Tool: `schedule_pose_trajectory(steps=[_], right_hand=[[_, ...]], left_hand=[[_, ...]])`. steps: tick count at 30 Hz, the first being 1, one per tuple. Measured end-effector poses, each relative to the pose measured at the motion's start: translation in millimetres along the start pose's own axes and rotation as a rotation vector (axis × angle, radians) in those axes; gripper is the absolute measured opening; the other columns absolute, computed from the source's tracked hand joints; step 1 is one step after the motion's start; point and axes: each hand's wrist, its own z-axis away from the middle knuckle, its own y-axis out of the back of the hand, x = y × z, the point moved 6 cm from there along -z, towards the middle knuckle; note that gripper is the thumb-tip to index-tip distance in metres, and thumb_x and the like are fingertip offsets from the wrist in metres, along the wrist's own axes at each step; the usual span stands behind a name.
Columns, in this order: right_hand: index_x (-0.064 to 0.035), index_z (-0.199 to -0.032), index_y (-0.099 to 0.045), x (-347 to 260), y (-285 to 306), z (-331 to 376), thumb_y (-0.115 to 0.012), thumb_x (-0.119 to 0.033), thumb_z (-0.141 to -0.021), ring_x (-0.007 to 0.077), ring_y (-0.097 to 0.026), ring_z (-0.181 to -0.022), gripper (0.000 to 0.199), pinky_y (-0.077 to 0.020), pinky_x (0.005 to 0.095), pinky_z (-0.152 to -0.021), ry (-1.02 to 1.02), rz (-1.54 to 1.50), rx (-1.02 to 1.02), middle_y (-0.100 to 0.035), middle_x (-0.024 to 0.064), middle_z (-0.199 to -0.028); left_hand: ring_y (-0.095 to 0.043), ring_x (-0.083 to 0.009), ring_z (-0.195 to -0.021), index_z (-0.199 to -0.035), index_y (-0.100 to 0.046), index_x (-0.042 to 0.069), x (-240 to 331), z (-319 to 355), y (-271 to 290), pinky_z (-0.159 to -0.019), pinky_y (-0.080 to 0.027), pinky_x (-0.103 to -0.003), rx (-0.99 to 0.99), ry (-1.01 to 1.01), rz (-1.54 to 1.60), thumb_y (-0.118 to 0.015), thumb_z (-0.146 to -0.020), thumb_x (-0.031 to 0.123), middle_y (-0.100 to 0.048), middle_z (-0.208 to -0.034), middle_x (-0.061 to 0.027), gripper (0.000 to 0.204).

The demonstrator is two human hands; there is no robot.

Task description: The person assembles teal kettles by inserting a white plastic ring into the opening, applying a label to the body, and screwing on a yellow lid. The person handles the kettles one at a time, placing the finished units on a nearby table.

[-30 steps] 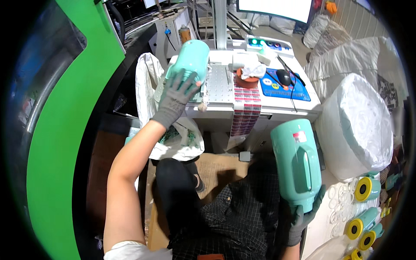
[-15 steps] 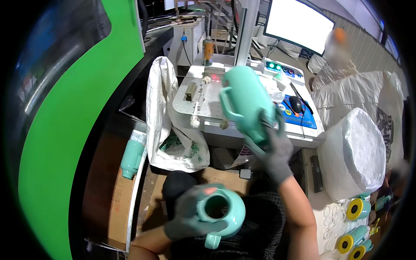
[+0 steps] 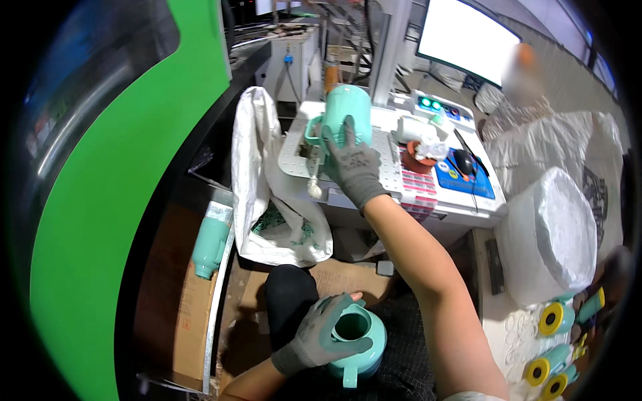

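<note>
My right hand (image 3: 351, 160), in a grey glove, is wrapped round the near part of a mint-green jug (image 3: 348, 105) above the perforated metal plate (image 3: 297, 159) of the white bench. The jug's handle points left; whether it touches the plate I cannot tell. Down at my lap, my gloved left hand (image 3: 321, 337) grips the rim and shoulder of a second mint-green jug (image 3: 374, 334). That one stands with its round mouth upward and its handle toward me.
A white woven sack (image 3: 257, 220) with green scraps hangs left of the bench. Another green jug (image 3: 211, 244) lies in a box beside the green machine panel (image 3: 87, 220). At right are a lined white bin (image 3: 545, 234), yellow-ringed jugs (image 3: 552, 319), a mouse (image 3: 463, 160) and a monitor (image 3: 468, 40).
My right hand has carried its jug forward and left, from the bench's front edge to over the perforated plate. A red-and-white patterned sheet now shows. My left hand keeps its jug at my lap.
</note>
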Motion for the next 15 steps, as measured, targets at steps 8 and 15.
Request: schedule_pose_trajectory(steps=[8, 15], right_hand=[[-0.015, -0.155, -0.045, 19, 22, 151, -0.067, -0.039, -0.091, 0.0392, -0.058, -0.124, 0.072, -0.049, 0.0513, -0.096, 0.155, -0.414, 0.383, -0.041, 0.0247, -0.156], [-0.0097, -0.146, -0.054, 143, 37, 424, -0.075, -0.031, -0.089, 0.0387, -0.058, -0.128, 0.064, -0.0483, 0.0496, -0.107, -0.418, -0.314, 0.301, -0.054, 0.0214, -0.146]], left_hand=[[-0.061, -0.0278, -0.105, -0.134, -0.054, -0.007, -16, 6, -23, -0.091, -0.052, -0.04, 0.112, 0.076, 0.461, -0.086, -0.077, 0.023, -0.059, -0.117, -0.0158, 0.072], [-0.059, -0.0231, -0.111, -0.138, -0.052, -0.006, -36, -11, 0, -0.099, -0.048, -0.037, -0.078, 0.081, 0.088, -0.079, -0.071, 0.032, -0.058, -0.128, -0.0135, 0.082]])
